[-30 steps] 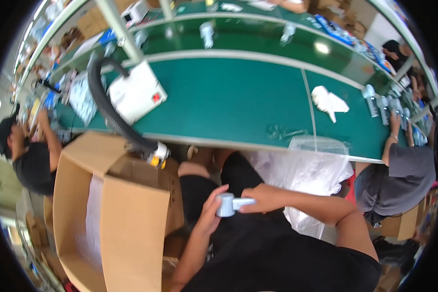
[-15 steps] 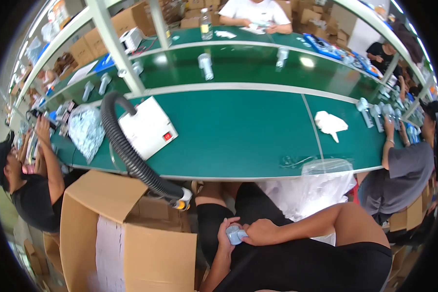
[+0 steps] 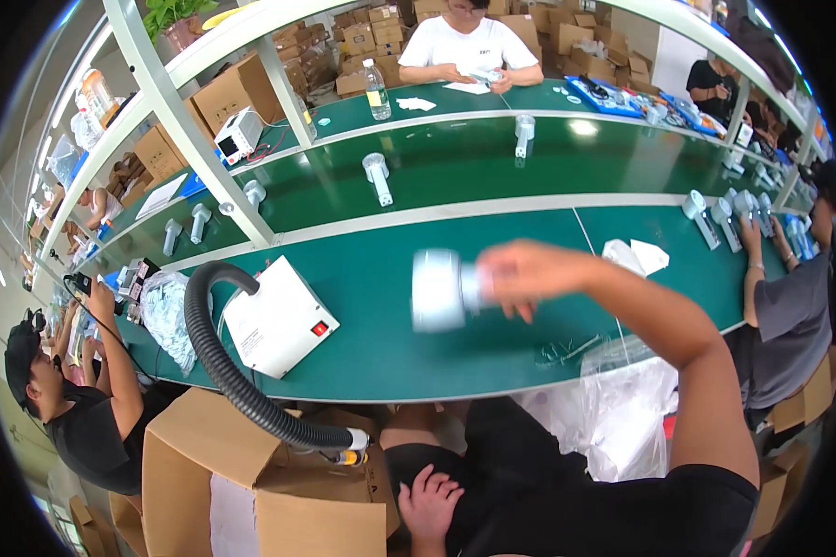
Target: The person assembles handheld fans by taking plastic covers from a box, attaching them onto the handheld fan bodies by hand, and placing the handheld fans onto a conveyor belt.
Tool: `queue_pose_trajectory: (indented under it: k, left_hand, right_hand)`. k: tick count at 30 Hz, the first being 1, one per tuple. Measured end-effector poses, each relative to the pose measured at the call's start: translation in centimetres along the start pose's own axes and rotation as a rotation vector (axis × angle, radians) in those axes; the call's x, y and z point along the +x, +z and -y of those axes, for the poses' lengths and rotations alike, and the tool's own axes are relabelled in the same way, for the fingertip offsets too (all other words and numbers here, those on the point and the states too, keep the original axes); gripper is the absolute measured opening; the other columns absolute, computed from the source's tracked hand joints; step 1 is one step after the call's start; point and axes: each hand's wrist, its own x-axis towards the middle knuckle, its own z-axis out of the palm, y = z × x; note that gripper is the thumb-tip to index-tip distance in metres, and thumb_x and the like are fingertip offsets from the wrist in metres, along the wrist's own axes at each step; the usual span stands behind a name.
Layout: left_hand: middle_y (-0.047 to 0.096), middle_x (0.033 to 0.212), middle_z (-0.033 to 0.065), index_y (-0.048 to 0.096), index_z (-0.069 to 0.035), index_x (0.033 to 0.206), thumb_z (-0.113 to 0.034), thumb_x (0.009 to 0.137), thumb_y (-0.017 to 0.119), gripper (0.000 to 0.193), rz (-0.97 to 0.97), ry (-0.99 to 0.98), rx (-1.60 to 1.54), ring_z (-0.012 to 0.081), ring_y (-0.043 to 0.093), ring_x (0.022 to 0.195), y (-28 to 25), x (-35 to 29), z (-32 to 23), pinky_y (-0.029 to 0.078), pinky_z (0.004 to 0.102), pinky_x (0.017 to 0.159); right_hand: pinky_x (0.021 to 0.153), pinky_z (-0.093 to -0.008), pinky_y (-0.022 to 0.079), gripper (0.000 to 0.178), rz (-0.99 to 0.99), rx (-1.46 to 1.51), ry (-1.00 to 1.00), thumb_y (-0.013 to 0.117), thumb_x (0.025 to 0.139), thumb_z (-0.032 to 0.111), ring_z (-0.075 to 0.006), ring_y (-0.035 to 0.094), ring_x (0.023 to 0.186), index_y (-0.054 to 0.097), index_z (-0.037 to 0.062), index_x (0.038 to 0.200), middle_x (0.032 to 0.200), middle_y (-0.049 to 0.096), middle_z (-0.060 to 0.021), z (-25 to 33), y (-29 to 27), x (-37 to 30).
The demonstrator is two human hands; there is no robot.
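Observation:
My right hand [image 3: 520, 278] reaches out over the green table, gripping a pale-blue handheld device by its handle. The device [image 3: 438, 290], which looks like a small fan with a drum-shaped head, is blurred by motion and has its head toward the left. My left hand [image 3: 430, 501] lies on my thigh, holding nothing, with its fingers spread. Similar devices stand on the green strip beyond the table, one [image 3: 378, 178] near the middle and another [image 3: 524, 136] farther right.
A white box [image 3: 279, 320] with a red switch and a black flexible hose [image 3: 215, 357] occupies the table's left. An open carton [image 3: 320, 524] stands by my left leg. Clear plastic bags [image 3: 613, 408] hang at the front edge. Co-workers sit left, right and across.
My right hand has lifted the pale-blue device from my lap, up and forward over the table. The left hand has let go and now lies on my thigh. The view has shifted.

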Motion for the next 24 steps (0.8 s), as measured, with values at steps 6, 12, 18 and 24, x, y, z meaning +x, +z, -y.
queue_pose_trajectory:
  k: [6, 12, 18, 24]
  left_hand:
    - [0.061, 0.119, 0.0121, 0.045, -0.013, 0.141, -0.057, 0.097, 0.034, 0.063, -0.054, -0.025, -0.016, 0.0321, 0.056, 0.107, -1.3, -0.2, -1.9, 0.042, 0.0534, 0.098]
    - [0.06, 0.121, 0.0071, 0.044, -0.019, 0.142, -0.054, 0.097, 0.04, 0.057, -0.18, -0.03, -0.037, 0.0293, 0.057, 0.105, -2.3, 1.6, -2.4, 0.042, 0.0531, 0.097]
    - [0.06, 0.12, 0.0038, 0.045, -0.023, 0.142, -0.054, 0.096, 0.043, 0.055, -0.29, 0.007, -0.076, 0.0268, 0.057, 0.101, -2.2, 2.3, -2.2, 0.044, 0.0534, 0.094]
    - [0.061, 0.12, 0.0048, 0.046, -0.022, 0.141, -0.052, 0.096, 0.045, 0.054, -0.259, 0.012, -0.036, 0.0277, 0.059, 0.101, -1.0, 3.2, -2.1, 0.048, 0.0505, 0.09]
  right_hand:
    - [0.07, -0.0389, 0.054, 0.046, -0.839, -0.518, 0.187, 0.069, 0.071, 0.037, -0.0289, 0.067, 0.084, 0.061, 0.0007, 0.098, 0.093, 0.067, -0.016, -8.3, -13.2, 12.8]
    - [0.081, -0.0432, 0.055, 0.054, -1.05, -0.655, 0.364, 0.066, 0.072, 0.043, -0.0346, 0.067, 0.094, 0.062, 0.001, 0.105, 0.1, 0.068, -0.0186, -11.4, -16.6, 21.8]
    - [0.089, -0.0485, 0.05, 0.062, -1.157, -0.792, 0.586, 0.036, 0.092, 0.06, -0.0342, 0.062, 0.112, 0.062, 0.012, 0.122, 0.121, 0.064, -0.0177, -9.7, -24.8, 22.1]
    - [0.093, -0.0444, 0.051, 0.045, -1.168, -0.86, 0.625, 0.05, 0.091, 0.049, -0.0312, 0.064, 0.109, 0.061, 0.0268, 0.128, 0.123, 0.065, -0.0115, -20.3, -30.6, 20.2]
